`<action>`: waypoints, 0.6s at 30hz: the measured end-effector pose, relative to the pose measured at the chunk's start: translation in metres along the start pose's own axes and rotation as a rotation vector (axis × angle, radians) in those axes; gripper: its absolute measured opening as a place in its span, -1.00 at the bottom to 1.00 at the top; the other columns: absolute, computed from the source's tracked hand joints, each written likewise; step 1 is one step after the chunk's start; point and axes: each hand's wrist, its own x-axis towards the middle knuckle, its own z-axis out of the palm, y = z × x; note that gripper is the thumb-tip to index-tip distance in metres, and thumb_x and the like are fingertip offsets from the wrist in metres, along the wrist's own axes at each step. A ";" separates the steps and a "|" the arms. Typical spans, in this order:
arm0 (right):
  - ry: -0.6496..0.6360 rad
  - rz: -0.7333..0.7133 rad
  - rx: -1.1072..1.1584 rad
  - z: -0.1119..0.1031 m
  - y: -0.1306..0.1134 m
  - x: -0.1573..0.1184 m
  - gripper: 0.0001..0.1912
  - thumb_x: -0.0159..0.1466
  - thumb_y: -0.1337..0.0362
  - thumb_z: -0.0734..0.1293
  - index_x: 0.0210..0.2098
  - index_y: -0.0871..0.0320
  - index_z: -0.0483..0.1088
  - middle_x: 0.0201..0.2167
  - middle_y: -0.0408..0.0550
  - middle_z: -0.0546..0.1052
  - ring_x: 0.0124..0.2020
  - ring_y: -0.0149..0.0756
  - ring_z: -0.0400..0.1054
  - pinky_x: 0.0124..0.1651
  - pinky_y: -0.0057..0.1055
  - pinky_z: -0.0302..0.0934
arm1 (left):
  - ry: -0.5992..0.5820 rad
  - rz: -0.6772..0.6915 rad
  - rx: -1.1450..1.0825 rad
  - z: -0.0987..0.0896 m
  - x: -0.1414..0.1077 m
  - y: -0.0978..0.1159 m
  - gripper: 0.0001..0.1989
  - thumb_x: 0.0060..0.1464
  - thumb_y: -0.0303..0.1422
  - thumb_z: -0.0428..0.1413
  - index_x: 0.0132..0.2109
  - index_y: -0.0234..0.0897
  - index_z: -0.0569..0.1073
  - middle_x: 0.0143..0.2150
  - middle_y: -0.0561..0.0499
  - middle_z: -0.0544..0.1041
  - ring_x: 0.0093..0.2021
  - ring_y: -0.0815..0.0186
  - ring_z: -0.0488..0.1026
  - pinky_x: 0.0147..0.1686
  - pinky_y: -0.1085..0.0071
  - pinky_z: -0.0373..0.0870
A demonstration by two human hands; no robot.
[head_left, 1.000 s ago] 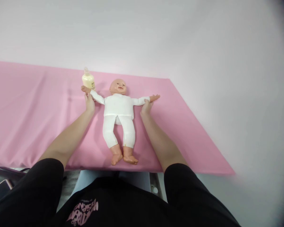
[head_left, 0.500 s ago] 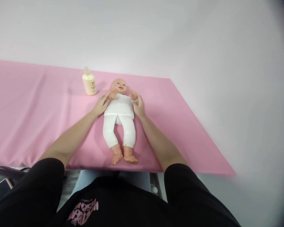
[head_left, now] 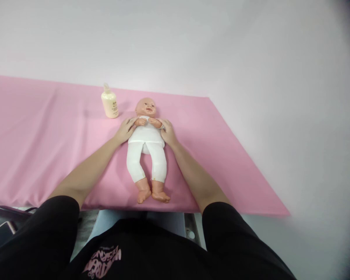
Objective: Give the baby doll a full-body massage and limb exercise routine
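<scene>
A baby doll [head_left: 146, 149] in a white top and white leggings lies on its back on a pink sheet [head_left: 46, 155] that covers the worktop, its head toward the far edge and its bare feet close to the near edge, roughly midway along what shows of the sheet. Both of the doll's arms are folded inward so that its small hands meet on its chest, just below the chin. The person's left hand [head_left: 124, 130] is wrapped around the doll's arm and shoulder on that side, fingers curled over the sleeve; the right hand [head_left: 167, 132] grasps the opposite arm in the same way, thumb and fingers pressed against the white sleeve. Both forearms reach in from the near edge and flank the doll's legs without touching them. A cream-coloured pump bottle [head_left: 110, 102] stands upright near the far edge of the sheet, to the left of the doll's head and apart from it. The sheet's right edge runs diagonally toward the near right corner, with pale bare surface beyond it. At the bottom, black sleeves and a black shirt with a pink print [head_left: 102, 260] fill the view.
</scene>
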 end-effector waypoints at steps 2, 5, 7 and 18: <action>0.002 -0.011 -0.006 0.000 0.000 0.000 -0.32 0.14 0.54 0.19 0.19 -0.03 0.50 0.16 -0.05 0.58 0.27 -0.09 0.39 0.47 0.02 0.18 | 0.003 0.007 -0.002 0.000 0.000 0.000 -0.40 0.36 0.08 0.05 0.31 -0.21 0.51 0.21 -0.28 0.50 0.25 -0.09 0.41 0.43 -0.13 0.20; 0.009 -0.021 -0.019 0.001 0.001 0.000 -0.30 0.13 0.55 0.19 0.19 -0.04 0.49 0.16 -0.06 0.58 0.26 -0.11 0.39 0.47 0.00 0.19 | 0.016 -0.001 -0.029 0.000 0.000 0.002 -0.39 0.35 0.10 0.07 0.29 -0.21 0.52 0.20 -0.28 0.51 0.25 -0.10 0.42 0.43 -0.13 0.20; 0.018 -0.022 -0.024 0.001 0.003 -0.001 -0.28 0.12 0.55 0.18 0.20 -0.04 0.49 0.17 -0.07 0.58 0.27 -0.13 0.39 0.47 -0.02 0.20 | 0.025 -0.014 -0.050 0.000 0.000 0.003 -0.39 0.33 0.12 0.09 0.28 -0.19 0.53 0.20 -0.26 0.52 0.25 -0.09 0.43 0.44 -0.11 0.20; 0.108 0.104 0.143 -0.002 -0.002 0.000 -0.44 0.22 0.39 0.26 0.21 0.04 0.42 0.22 0.04 0.56 0.29 -0.11 0.40 0.49 -0.02 0.19 | 0.232 -0.038 -0.250 -0.006 -0.001 0.015 -0.24 0.33 0.24 0.02 0.38 -0.25 0.37 0.41 -0.31 0.41 0.46 -0.03 0.31 0.51 0.00 0.09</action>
